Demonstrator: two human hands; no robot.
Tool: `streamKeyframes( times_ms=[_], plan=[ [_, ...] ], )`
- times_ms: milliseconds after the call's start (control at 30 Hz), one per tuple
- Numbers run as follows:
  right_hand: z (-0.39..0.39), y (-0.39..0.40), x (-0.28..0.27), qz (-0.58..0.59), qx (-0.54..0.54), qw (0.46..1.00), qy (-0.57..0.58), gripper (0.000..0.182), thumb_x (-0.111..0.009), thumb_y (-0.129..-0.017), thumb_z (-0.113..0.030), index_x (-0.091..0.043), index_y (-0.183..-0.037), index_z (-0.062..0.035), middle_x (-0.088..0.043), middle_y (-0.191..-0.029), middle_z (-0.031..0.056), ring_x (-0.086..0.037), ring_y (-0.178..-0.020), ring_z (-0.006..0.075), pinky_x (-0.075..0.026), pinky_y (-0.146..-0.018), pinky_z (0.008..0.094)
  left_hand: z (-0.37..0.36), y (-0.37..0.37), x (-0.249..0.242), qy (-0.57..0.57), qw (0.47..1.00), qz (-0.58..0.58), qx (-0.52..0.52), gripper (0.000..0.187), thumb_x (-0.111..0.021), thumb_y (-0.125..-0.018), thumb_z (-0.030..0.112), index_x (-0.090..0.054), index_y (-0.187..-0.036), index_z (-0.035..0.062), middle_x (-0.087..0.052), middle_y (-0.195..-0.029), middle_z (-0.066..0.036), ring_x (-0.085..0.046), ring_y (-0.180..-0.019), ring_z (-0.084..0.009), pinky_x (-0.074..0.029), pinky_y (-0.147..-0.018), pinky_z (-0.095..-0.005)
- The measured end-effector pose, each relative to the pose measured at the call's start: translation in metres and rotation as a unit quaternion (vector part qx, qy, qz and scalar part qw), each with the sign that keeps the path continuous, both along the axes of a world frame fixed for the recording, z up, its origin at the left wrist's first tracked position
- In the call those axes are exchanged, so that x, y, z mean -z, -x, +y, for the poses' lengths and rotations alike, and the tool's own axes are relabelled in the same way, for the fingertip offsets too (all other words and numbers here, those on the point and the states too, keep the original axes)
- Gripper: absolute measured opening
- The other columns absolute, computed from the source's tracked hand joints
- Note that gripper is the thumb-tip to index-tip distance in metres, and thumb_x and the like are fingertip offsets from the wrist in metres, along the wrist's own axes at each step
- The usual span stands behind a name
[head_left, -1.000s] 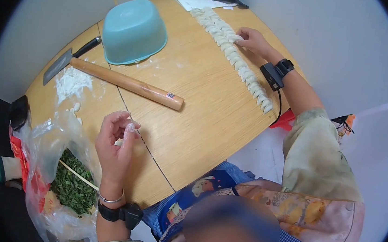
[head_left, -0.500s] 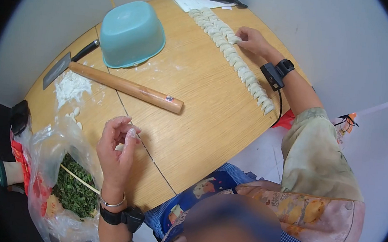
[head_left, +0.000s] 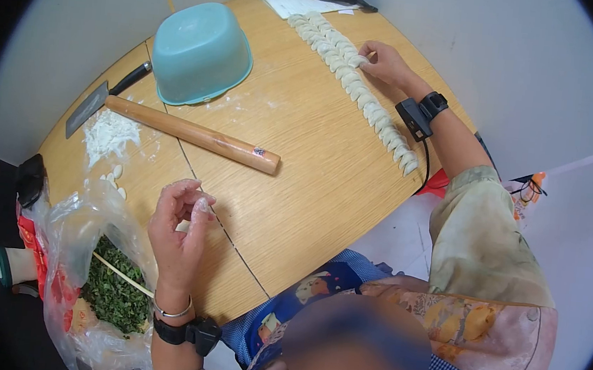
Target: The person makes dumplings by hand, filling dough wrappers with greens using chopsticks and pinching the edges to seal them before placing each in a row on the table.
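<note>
At the far right of the table, my right hand (head_left: 388, 65) pinches a white dumpling (head_left: 358, 61) at the near end of the shorter of two rows. Beside it runs the longer row of dumplings (head_left: 352, 85), overlapping one another. My left hand (head_left: 182, 220), dusted with flour, hovers over the near left part of the table. Its fingers are loosely curled with a gap to the thumb, and I see nothing held. A small pale piece shows through that gap, mostly hidden. Next to this hand is a plastic bag (head_left: 67, 231) with chopped greens (head_left: 115, 285) and a thin stick (head_left: 120, 270).
A wooden rolling pin (head_left: 194, 134) lies mid-table, one end by a cleaver (head_left: 90, 107). Beyond it an upturned blue basin (head_left: 199, 51) rests on the wood. Loose flour (head_left: 111, 135) and several small dough pieces (head_left: 113, 176) lie at left. A white sheet (head_left: 300, 1) is at the back.
My right hand has shifted very slightly at the dumpling row, and its wrist has moved a little to the left. My left hand stays almost in place.
</note>
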State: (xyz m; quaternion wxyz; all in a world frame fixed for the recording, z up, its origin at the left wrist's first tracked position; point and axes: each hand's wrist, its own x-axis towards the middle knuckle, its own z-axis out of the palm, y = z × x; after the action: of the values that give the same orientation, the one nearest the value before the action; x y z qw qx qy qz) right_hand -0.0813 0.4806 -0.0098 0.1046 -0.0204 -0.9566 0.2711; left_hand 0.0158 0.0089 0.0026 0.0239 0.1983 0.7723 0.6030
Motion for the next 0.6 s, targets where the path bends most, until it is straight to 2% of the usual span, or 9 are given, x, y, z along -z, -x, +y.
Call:
streamKeyframes(
  times_ms=[33, 67, 133, 600],
  plan=[
    [0.0003, 0.0002, 0.0002, -0.006, 0.012, 1.0, 0.004, 0.019, -0.071, -0.077, -0.012, -0.063, -0.092, -0.0039, -0.066, -0.092, 0.0094, -0.062, -0.081, 0.0209, -0.049, -0.074, 0.0324, -0.0002, 0.0, -0.0003, 0.0, 1.0, -0.001, 0.0, 0.021, -0.055, -0.094, 0.006, -0.053, -0.114, -0.0001, -0.063, -0.089, -0.008, -0.058, -0.078, -0.0095, -0.047, -0.067, -0.0219],
    [0.0009, -0.0004, 0.0003, -0.006, 0.012, 1.0, 0.004, 0.019, -0.071, -0.077, -0.012, -0.063, -0.092, -0.0039, -0.066, -0.092, 0.0094, -0.062, -0.081, 0.0209, -0.049, -0.074, 0.0324, -0.0003, 0.0, -0.0005, 0.0, 1.0, -0.003, 0.0, 0.021, -0.055, -0.094, 0.006, -0.053, -0.114, -0.0002, -0.063, -0.089, -0.008, -0.058, -0.078, -0.0096, -0.047, -0.067, -0.022],
    [0.0022, -0.0025, 0.0013, 0.022, -0.004, 1.0, -0.012, 0.019, -0.072, -0.08, -0.017, -0.063, -0.091, -0.0043, -0.063, -0.08, 0.0023, -0.056, -0.072, 0.0108, -0.046, -0.064, 0.0264, -0.0004, 0.0, -0.0005, 0.003, 1.0, -0.003, 0.0, 0.02, -0.055, -0.094, 0.006, -0.053, -0.114, -0.0002, -0.063, -0.089, -0.008, -0.058, -0.079, -0.0097, -0.047, -0.067, -0.022],
    [0.0027, -0.002, 0.0016, 0.0, 0.004, 1.0, -0.009, 0.016, -0.07, -0.083, -0.016, -0.063, -0.091, -0.0043, -0.062, -0.08, 0.0018, -0.056, -0.074, 0.0117, -0.046, -0.068, 0.0265, -0.0004, -0.0007, 0.0003, 0.007, 1.0, -0.002, 0.003, 0.02, -0.054, -0.094, 0.004, -0.052, -0.113, -0.0004, -0.062, -0.089, -0.007, -0.059, -0.08, -0.0097, -0.048, -0.068, -0.0218]
  ],
)
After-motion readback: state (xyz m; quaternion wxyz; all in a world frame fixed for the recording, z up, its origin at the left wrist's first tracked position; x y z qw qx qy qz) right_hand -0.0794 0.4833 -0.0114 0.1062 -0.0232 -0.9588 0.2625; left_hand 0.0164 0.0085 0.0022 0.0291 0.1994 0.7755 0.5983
